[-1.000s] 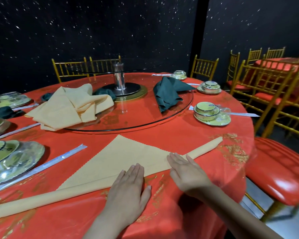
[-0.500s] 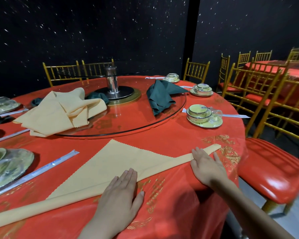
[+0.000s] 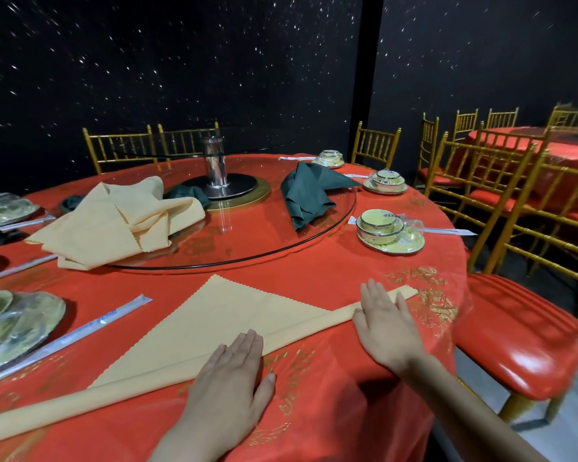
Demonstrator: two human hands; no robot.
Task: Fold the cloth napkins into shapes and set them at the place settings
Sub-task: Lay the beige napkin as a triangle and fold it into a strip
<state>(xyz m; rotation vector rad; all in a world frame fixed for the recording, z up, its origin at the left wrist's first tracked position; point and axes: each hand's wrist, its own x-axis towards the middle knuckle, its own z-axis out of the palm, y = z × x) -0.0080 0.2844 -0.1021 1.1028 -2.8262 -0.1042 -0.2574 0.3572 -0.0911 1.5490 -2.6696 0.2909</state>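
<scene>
While the left hand (image 3: 229, 378) and the right hand (image 3: 386, 323) both lie flat with fingers straight, gripping nothing, they press on the rolled band of the yellow napkin (image 3: 221, 315). It lies on the red tablecloth (image 3: 314, 285) at the near rim of the table. The likely trouble is uneven rolling. The hands sit well apart and only on the right half of the band, so the far left stretch could lag and leave the roll slack or skewed. The slick-looking tablecloth might also let the napkin slide rather than turn. The band's long axis runs diagonally from lower left up to the right, and its right end lies close to the table's drop. The unrolled triangle points away from the person, tip toward the glass turntable (image 3: 264, 235), where a loose yellow napkin pile (image 3: 121, 221) and a dark green napkin (image 3: 309, 191) lie.
</scene>
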